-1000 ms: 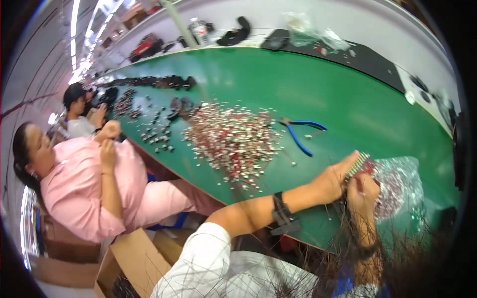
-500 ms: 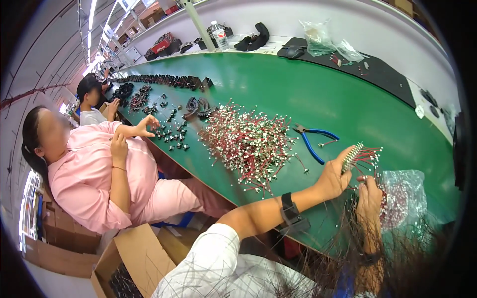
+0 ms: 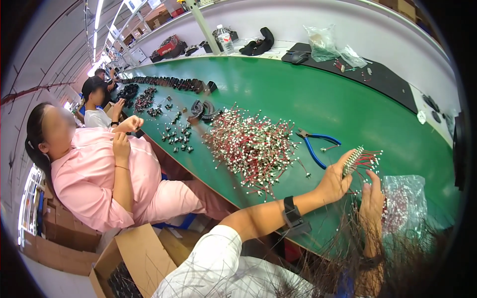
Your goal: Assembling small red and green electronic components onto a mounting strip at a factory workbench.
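My left hand [image 3: 336, 180] is closed around a row of short red-wired connectors [image 3: 358, 160], white ends lined up along the fingers and red wires fanning out to the right. Just below that bunch is my right hand [image 3: 370, 204], its fingers raised and apart with nothing visible between them; hair strands partly cover it. Beside it lies a clear plastic bag [image 3: 416, 186] with more red-and-white wired connectors inside. A large heap of the same connectors [image 3: 251, 149] spreads left of my left forearm. Blue-handled cutting pliers [image 3: 310, 144] rest between the heap and the bunch.
The green tabletop [image 3: 278, 89] runs far left, with black parts [image 3: 169, 83] in rows and clusters. A co-worker in a pink shirt [image 3: 99, 174] sits at left, others beyond. Behind are a black mat [image 3: 382, 82], a bottle [image 3: 225, 39] and plastic bags. An open cardboard box [image 3: 144, 258] stands below.
My right hand's fingers have gone from bent together below the bunch to raised and apart. My left hand keeps its hold. The pink-shirted co-worker's outstretched hand has drawn back from the black parts.
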Demonstrator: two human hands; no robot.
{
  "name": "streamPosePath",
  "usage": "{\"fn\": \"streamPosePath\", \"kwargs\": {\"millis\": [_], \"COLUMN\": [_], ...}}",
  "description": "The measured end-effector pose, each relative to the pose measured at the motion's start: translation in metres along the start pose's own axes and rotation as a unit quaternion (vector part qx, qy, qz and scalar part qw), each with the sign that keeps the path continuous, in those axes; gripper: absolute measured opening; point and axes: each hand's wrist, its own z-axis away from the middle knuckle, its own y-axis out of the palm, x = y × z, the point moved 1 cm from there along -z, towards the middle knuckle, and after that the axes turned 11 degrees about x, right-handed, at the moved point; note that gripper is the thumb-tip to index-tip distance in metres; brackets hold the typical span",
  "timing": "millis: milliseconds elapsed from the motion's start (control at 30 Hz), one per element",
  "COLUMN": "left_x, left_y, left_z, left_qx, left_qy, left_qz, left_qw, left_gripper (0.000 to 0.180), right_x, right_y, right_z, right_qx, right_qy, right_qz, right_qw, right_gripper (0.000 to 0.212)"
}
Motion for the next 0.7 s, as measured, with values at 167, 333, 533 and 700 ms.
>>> {"fn": "streamPosePath", "kwargs": {"millis": [167, 333, 533, 700], "left_x": [0.007, 0.003, 0.021, 0.013], "left_y": [0.008, 0.008, 0.003, 0.007], "left_z": [-0.005, -0.016, -0.007, -0.006], "left_qx": [-0.008, -0.011, -0.022, -0.012], "left_qy": [0.005, 0.000, -0.015, -0.022], "left_qz": [0.038, 0.072, 0.104, 0.086], "left_qw": [0.999, 0.997, 0.994, 0.996], "left_gripper": [0.062, 0.051, 0.055, 0.055], "right_x": [-0.021, -0.007, 0.000, -0.001], "right_y": [-0.006, -0.014, -0.010, -0.013], "right_z": [0.005, 0.005, 0.005, 0.008], "right_qx": [-0.032, -0.096, -0.050, -0.038], "right_qy": [0.015, -0.114, -0.079, -0.079], "right_qz": [0.000, 0.100, -0.030, -0.035], "right_qw": [0.999, 0.984, 0.995, 0.995], "right_gripper": [0.023, 0.006, 0.009, 0.011]}}
